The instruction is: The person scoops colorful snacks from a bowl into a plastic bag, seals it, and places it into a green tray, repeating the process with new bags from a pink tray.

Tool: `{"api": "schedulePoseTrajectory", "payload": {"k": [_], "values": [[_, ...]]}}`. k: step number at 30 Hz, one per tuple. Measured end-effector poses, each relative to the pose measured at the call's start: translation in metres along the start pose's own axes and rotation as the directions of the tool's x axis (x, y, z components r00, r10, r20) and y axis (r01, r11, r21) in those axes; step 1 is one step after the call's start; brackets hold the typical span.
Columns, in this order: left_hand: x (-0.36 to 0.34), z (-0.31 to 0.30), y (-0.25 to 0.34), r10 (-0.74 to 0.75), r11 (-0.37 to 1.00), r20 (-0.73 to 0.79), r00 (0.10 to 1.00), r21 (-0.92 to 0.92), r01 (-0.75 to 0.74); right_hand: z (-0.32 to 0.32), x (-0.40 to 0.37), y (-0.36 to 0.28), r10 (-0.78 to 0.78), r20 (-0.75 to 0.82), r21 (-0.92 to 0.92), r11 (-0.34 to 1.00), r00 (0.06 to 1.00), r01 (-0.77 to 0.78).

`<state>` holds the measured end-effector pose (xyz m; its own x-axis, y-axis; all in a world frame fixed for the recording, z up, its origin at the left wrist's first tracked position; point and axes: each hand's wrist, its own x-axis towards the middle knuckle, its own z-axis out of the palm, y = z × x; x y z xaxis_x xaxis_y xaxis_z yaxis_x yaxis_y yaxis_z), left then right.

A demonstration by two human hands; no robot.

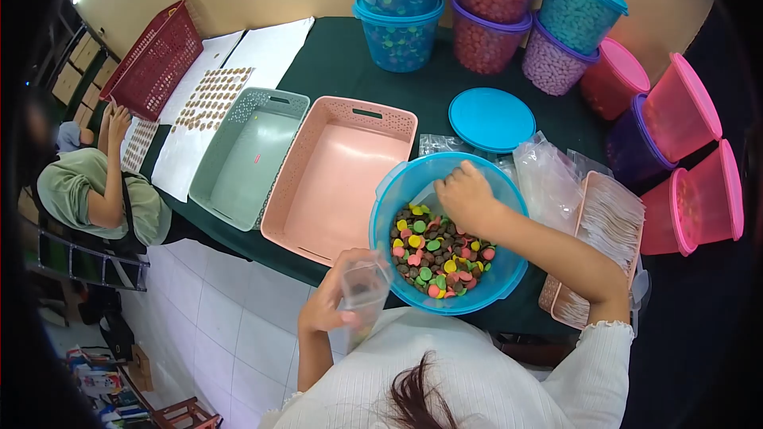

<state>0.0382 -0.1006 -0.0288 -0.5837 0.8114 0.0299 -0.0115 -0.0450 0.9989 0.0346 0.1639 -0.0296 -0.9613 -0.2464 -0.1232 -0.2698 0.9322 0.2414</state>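
Note:
A large blue tub [509, 274] stands in front of me, with brown, green, yellow and pink button-shaped sweets [437, 258] in its lower part. My right hand [466, 197] is inside the tub near its far wall, above the sweets. Its fingers are curled, and what they hold, if anything, is hidden. At the tub's near left side, my left hand [327, 302] grips a clear plastic container [367, 290] with a squarish open mouth. The container is tilted and somewhat blurred; a few faint colours show low in it.
Left of the tub are a pink basket [310, 222] and a green basket [218, 199]. A blue lid [492, 119], clear plastic bags [548, 179] and a tray of packets [608, 218] lie right. Lidded tubs [401, 40] line the back. A person [91, 191] works left.

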Motion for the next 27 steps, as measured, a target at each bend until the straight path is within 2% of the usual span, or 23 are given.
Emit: {"api": "schedulePoseTrajectory", "payload": {"k": [2,3,4,5,6,10,12,13,15,19,21,22,24,25,27], "values": [[-0.003,0.002,-0.01,0.002,0.925,-0.042,0.999,-0.379,-0.018,-0.01,-0.002,0.007,-0.025,0.072,0.077,0.997,0.997,0.02],[-0.002,0.003,-0.008,0.003,0.924,-0.047,0.999,-0.382,-0.02,-0.012,-0.002,0.01,-0.052,0.135,0.148,0.989,0.989,0.032],[-0.001,0.004,-0.005,-0.004,0.952,-0.043,0.999,-0.305,-0.009,-0.01,-0.003,0.009,-0.057,0.137,0.146,0.989,0.989,0.037],[0.0,0.004,-0.002,-0.012,0.974,-0.038,0.999,-0.226,0.003,-0.006,-0.004,0.008,-0.091,0.129,0.222,0.973,0.987,0.061],[0.0,0.005,-0.001,-0.012,0.974,-0.042,0.999,-0.227,0.002,-0.004,-0.005,0.007,-0.122,0.117,0.297,0.951,0.986,0.082],[0.002,0.003,-0.001,-0.048,0.981,-0.078,0.996,-0.19,0.032,-0.011,-0.007,0.013,-0.151,0.146,0.372,0.924,0.978,0.087],[0.004,0.004,-0.001,-0.049,0.98,-0.078,0.996,-0.196,0.033,-0.02,-0.014,0.019,-0.225,0.164,0.574,0.813,0.961,0.092],[0.007,0.005,-0.001,-0.037,0.984,-0.115,0.993,-0.179,0.016,-0.02,-0.018,0.019,-0.226,0.165,0.573,0.814,0.96,0.093],[0.01,0.007,-0.001,-0.028,0.987,-0.152,0.988,-0.163,0.002,-0.017,-0.031,0.013,-0.218,0.041,0.514,0.841,0.975,0.167],[0.013,0.006,0.0,-0.003,0.992,-0.169,0.986,-0.127,-0.019,-0.035,-0.068,0.022,-0.264,0.107,0.484,0.856,0.958,0.182],[0.015,0.006,0.001,-0.006,0.993,-0.171,0.985,-0.118,-0.015,-0.037,-0.085,0.019,-0.133,0.059,0.359,0.928,0.989,0.103],[0.015,0.005,0.002,-0.017,0.991,-0.161,0.987,-0.137,-0.005,-0.04,-0.088,0.017,-0.134,0.066,0.359,0.928,0.989,0.102],[0.014,0.004,0.002,-0.044,0.986,-0.15,0.988,-0.163,0.019,-0.046,-0.093,0.008,0.056,0.114,0.109,0.992,0.992,-0.069],[0.013,0.003,0.003,-0.057,0.987,-0.136,0.989,-0.157,0.036,-0.052,-0.091,0.003,0.055,0.12,0.115,0.991,0.991,-0.069],[0.014,0.002,0.001,-0.029,0.995,-0.146,0.989,-0.101,0.015,-0.063,-0.079,-0.002,0.051,0.367,0.066,0.995,0.929,-0.08]]}}
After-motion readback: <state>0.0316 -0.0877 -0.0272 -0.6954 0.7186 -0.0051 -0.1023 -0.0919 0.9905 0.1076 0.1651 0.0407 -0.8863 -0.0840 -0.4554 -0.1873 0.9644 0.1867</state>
